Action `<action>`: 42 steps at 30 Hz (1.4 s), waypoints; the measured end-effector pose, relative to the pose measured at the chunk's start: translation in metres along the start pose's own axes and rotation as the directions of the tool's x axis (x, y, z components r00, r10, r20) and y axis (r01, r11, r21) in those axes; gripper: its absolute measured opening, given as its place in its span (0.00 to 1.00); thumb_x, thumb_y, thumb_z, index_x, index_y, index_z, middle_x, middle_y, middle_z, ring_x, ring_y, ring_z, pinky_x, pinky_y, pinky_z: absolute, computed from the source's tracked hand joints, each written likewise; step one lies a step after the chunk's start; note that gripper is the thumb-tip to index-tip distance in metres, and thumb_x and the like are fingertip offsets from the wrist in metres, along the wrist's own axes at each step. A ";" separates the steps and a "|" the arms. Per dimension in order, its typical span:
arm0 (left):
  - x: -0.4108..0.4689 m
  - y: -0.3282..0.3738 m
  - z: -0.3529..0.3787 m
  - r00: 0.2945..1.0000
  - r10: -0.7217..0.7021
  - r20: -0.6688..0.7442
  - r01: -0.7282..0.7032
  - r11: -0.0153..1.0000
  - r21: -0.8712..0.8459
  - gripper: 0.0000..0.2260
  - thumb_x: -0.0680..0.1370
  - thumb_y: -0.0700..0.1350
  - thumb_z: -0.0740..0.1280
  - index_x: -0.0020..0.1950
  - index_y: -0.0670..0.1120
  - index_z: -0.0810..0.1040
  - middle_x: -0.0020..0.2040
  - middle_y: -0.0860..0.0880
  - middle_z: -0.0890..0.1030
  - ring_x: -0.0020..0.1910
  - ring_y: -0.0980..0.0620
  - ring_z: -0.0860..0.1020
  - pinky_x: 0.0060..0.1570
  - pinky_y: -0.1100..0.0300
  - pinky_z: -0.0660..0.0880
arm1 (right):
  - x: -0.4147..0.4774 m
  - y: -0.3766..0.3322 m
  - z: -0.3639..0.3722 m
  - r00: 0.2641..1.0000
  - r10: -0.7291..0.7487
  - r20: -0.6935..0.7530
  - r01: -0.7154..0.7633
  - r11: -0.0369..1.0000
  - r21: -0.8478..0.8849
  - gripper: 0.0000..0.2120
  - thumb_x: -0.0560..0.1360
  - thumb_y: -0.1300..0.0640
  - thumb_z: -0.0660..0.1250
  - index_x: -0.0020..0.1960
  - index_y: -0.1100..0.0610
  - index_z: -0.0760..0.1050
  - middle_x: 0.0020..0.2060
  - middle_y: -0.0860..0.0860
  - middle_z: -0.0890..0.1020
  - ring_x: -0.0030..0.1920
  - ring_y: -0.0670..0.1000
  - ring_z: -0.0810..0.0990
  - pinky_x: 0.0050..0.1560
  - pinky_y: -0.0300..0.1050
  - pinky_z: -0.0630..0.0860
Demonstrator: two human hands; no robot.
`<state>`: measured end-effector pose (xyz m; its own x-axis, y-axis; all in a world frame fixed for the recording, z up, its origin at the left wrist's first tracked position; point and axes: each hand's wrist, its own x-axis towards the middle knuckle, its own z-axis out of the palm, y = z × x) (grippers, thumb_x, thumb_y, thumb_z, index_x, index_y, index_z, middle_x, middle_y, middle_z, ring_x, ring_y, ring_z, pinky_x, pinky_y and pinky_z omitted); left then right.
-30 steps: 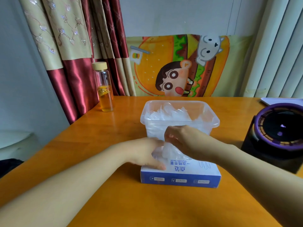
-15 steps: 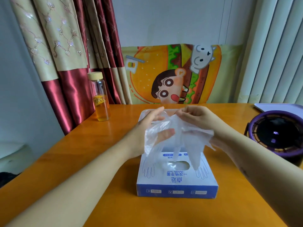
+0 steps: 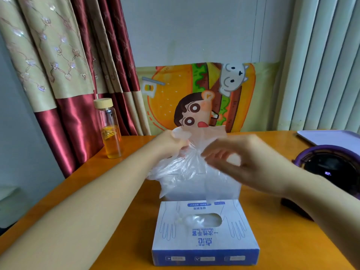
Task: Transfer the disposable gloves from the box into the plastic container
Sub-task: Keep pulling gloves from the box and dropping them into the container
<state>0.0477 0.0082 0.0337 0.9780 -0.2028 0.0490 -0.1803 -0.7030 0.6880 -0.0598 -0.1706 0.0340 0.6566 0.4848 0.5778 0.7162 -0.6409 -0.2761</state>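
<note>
A clear disposable glove (image 3: 183,172) hangs crumpled in the air above the plastic container (image 3: 230,190), which it mostly hides. My left hand (image 3: 167,143) grips the glove's upper edge. My right hand (image 3: 245,162) is blurred; its fingertips meet the glove's bunched middle and seem to pinch it. The blue and white glove box (image 3: 204,242) sits in front of the container, nearer to me. More gloves show through its oval opening (image 3: 202,221).
The wooden table (image 3: 120,221) also carries a glass bottle (image 3: 110,131) of orange liquid at the back left. A black and purple round device (image 3: 331,168) sits at the right, with a white tray (image 3: 331,137) behind it. A cartoon poster leans on the wall.
Both hands pulled a glove out of the box and lifted it. It now hangs bunched over the container, held higher by my left hand. The camera has tilted upward.
</note>
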 end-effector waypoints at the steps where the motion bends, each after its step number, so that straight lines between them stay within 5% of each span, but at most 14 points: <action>1: 0.007 0.003 0.001 1.000 -0.002 0.028 0.000 0.996 0.085 0.09 0.79 0.45 0.62 0.40 0.44 0.75 0.36 0.46 0.74 0.32 0.51 0.69 0.31 0.60 0.65 | 0.002 0.004 0.004 0.997 0.001 0.081 0.004 0.998 -0.069 0.11 0.76 0.51 0.63 0.55 0.51 0.80 0.48 0.42 0.82 0.46 0.39 0.80 0.48 0.35 0.77; 7: 0.052 0.010 0.018 0.974 -0.046 0.222 -0.036 0.936 0.351 0.06 0.74 0.48 0.65 0.46 0.48 0.78 0.41 0.48 0.79 0.36 0.50 0.74 0.33 0.59 0.68 | 0.027 0.054 0.023 0.969 0.174 0.176 -0.119 0.950 -0.287 0.15 0.78 0.59 0.64 0.63 0.49 0.76 0.60 0.45 0.79 0.57 0.46 0.78 0.59 0.39 0.74; 12: 0.071 -0.002 0.032 0.935 -0.122 0.334 -0.031 0.907 0.421 0.12 0.77 0.56 0.66 0.49 0.49 0.82 0.45 0.54 0.79 0.44 0.54 0.76 0.44 0.61 0.72 | 0.042 0.086 0.035 0.820 0.376 0.430 -0.165 0.876 -0.453 0.20 0.76 0.52 0.68 0.67 0.48 0.71 0.62 0.47 0.76 0.59 0.48 0.74 0.59 0.40 0.72; 16: 0.081 -0.019 0.042 0.946 -0.096 0.309 -0.053 0.896 0.440 0.15 0.73 0.59 0.67 0.53 0.51 0.82 0.59 0.52 0.78 0.56 0.49 0.76 0.60 0.51 0.73 | 0.045 0.104 0.053 0.707 0.466 0.532 -0.168 0.841 -0.514 0.23 0.77 0.52 0.66 0.71 0.50 0.67 0.64 0.50 0.74 0.63 0.51 0.72 0.64 0.44 0.69; 21: 0.085 -0.028 0.028 0.973 0.074 0.217 -0.133 0.952 0.274 0.09 0.74 0.52 0.71 0.51 0.50 0.80 0.49 0.52 0.79 0.49 0.53 0.77 0.44 0.62 0.71 | 0.051 0.112 0.065 0.617 0.505 0.603 -0.143 0.826 -0.546 0.24 0.79 0.55 0.63 0.73 0.55 0.63 0.68 0.52 0.71 0.66 0.53 0.69 0.66 0.43 0.66; 24: 0.083 -0.029 0.012 0.991 0.132 -0.018 -0.122 0.955 0.269 0.16 0.76 0.50 0.69 0.63 0.51 0.76 0.59 0.53 0.78 0.54 0.55 0.75 0.50 0.61 0.72 | 0.054 0.116 0.071 0.571 0.519 0.636 -0.140 0.825 -0.547 0.24 0.79 0.58 0.62 0.74 0.56 0.63 0.67 0.53 0.72 0.65 0.54 0.70 0.65 0.44 0.67; 27: 0.065 -0.020 0.009 0.813 0.516 -0.268 -0.381 0.821 0.426 0.12 0.79 0.45 0.65 0.62 0.52 0.77 0.59 0.56 0.77 0.54 0.57 0.76 0.51 0.62 0.73 | 0.057 0.118 0.076 0.513 0.541 0.667 -0.127 0.816 -0.564 0.22 0.79 0.60 0.62 0.72 0.59 0.65 0.63 0.55 0.74 0.56 0.53 0.74 0.62 0.43 0.70; 30: 0.049 -0.004 0.024 0.712 0.691 0.121 -0.669 0.616 0.417 0.09 0.79 0.46 0.64 0.58 0.52 0.79 0.52 0.59 0.76 0.51 0.59 0.75 0.50 0.64 0.73 | 0.058 0.116 0.079 0.430 0.571 0.699 -0.077 0.795 -0.602 0.17 0.81 0.60 0.58 0.68 0.63 0.68 0.43 0.54 0.74 0.37 0.47 0.70 0.44 0.35 0.69; 32: 0.051 -0.005 0.040 0.750 0.551 0.366 -0.660 0.579 0.479 0.10 0.79 0.49 0.64 0.59 0.53 0.79 0.52 0.57 0.78 0.50 0.56 0.76 0.48 0.61 0.75 | 0.060 0.116 0.080 0.424 0.585 0.691 -0.094 0.788 -0.609 0.14 0.81 0.61 0.56 0.65 0.63 0.71 0.33 0.50 0.65 0.31 0.46 0.63 0.33 0.34 0.63; 34: 0.059 -0.012 0.047 0.807 0.386 0.446 -0.589 0.582 0.561 0.11 0.79 0.51 0.64 0.60 0.54 0.79 0.50 0.56 0.79 0.47 0.55 0.77 0.45 0.60 0.75 | 0.059 0.116 0.080 0.432 0.588 0.684 -0.085 0.782 -0.618 0.11 0.81 0.62 0.56 0.61 0.60 0.72 0.33 0.49 0.65 0.31 0.46 0.63 0.32 0.33 0.62; 36: 0.064 -0.021 0.048 0.848 0.275 0.453 -0.515 0.631 0.580 0.10 0.79 0.51 0.63 0.57 0.54 0.80 0.42 0.59 0.76 0.42 0.54 0.76 0.40 0.61 0.72 | 0.057 0.119 0.083 0.466 0.555 0.689 -0.108 0.809 -0.578 0.15 0.80 0.63 0.58 0.66 0.58 0.68 0.43 0.51 0.73 0.41 0.46 0.72 0.42 0.32 0.67; 38: 0.067 -0.027 0.046 0.867 0.168 0.469 -0.452 0.659 0.601 0.09 0.79 0.52 0.63 0.55 0.53 0.80 0.38 0.58 0.75 0.40 0.53 0.74 0.39 0.62 0.70 | 0.056 0.121 0.084 0.462 0.561 0.687 -0.170 0.816 -0.553 0.24 0.80 0.64 0.57 0.74 0.54 0.60 0.64 0.54 0.72 0.60 0.52 0.72 0.59 0.38 0.68; 42: 0.065 -0.036 0.049 0.855 -0.157 0.494 -0.321 0.586 0.744 0.13 0.81 0.51 0.60 0.60 0.48 0.79 0.59 0.49 0.77 0.56 0.46 0.75 0.55 0.56 0.72 | 0.057 0.122 0.085 0.430 0.562 0.707 -0.175 0.820 -0.545 0.23 0.81 0.63 0.53 0.75 0.54 0.59 0.73 0.52 0.64 0.71 0.53 0.63 0.70 0.44 0.59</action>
<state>0.1125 -0.0136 -0.0233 0.8129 -0.3995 -0.4237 -0.4982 -0.8538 -0.1508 0.0851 -0.1711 -0.0321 0.8519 0.2688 -0.4494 0.3430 -0.9349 0.0910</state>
